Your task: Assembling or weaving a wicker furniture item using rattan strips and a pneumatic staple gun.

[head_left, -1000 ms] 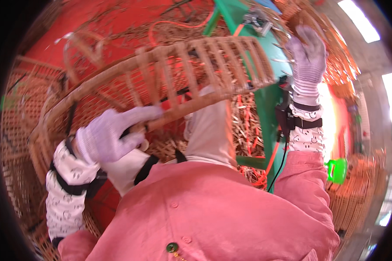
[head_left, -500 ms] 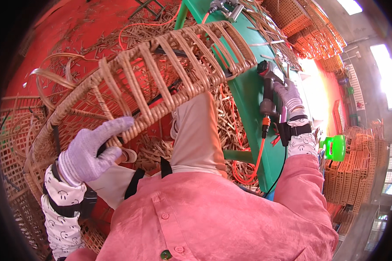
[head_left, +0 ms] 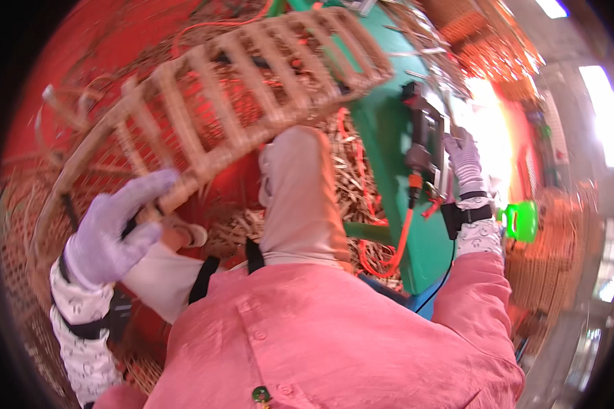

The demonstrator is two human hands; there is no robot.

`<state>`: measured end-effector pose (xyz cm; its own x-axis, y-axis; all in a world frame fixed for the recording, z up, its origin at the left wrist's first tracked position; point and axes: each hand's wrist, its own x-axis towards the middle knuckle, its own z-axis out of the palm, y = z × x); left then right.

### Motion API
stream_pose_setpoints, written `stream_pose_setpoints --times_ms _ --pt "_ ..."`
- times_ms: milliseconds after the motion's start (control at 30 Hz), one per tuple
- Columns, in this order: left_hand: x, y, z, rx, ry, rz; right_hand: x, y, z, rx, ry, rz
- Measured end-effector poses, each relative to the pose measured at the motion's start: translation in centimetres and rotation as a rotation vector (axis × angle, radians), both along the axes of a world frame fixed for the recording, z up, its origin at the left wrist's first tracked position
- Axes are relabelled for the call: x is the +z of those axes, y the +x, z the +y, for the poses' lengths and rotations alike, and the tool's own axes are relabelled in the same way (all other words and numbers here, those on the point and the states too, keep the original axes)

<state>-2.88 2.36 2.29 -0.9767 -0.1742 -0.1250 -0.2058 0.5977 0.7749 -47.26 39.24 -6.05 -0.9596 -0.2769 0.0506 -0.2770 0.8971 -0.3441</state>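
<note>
In my left hand (head_left: 109, 235) is one end of a woven rattan frame (head_left: 235, 140), gripped between thumb and fingers. The frame slants up and away to the right, with wrapped crossbars between two long rails. My right hand (head_left: 464, 162) is over the right side of the green table (head_left: 382, 146). Its fingers close on a thin rattan strip (head_left: 449, 108) that points away from me; blur softens the fingertips. Just left of this hand lies a dark air nailer (head_left: 421, 136) with an orange hose (head_left: 401, 245). Both hands wear pale knitted gloves.
Loose rattan strips (head_left: 416, 34) cover the table's far end. Cut scraps (head_left: 344, 177) litter the red floor under the table. Orange woven panels (head_left: 491, 41) stand far right, and a bright green plastic object (head_left: 522, 221) is right of my arm. Curled strips (head_left: 65, 109) stick up at left.
My left hand and the rattan frame have shifted slightly left. My right hand has drawn back toward me beside the nailer, with the strip at its fingertips. The picture is blurrier.
</note>
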Motion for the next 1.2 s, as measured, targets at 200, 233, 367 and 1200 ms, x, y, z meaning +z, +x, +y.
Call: stream_pose_setpoints --times_ms 200,233,367,1200 --pt "-0.6 -0.8 0.0 -0.101 0.080 -0.031 -4.3 -4.1 -3.1 0.251 -0.405 -0.296" --pt "-1.5 0.0 0.3 -0.091 0.090 0.118 -4.3 -2.7 -5.6 0.234 -0.316 -0.314" --pt "-0.8 1.0 0.4 -0.087 0.002 0.170 -1.2 -1.9 -7.9 0.199 -0.238 -0.269" --pt "-2.8 -0.5 1.4 -0.068 0.032 0.153 18.8 26.5 -15.5 1.102 0.119 -0.626"
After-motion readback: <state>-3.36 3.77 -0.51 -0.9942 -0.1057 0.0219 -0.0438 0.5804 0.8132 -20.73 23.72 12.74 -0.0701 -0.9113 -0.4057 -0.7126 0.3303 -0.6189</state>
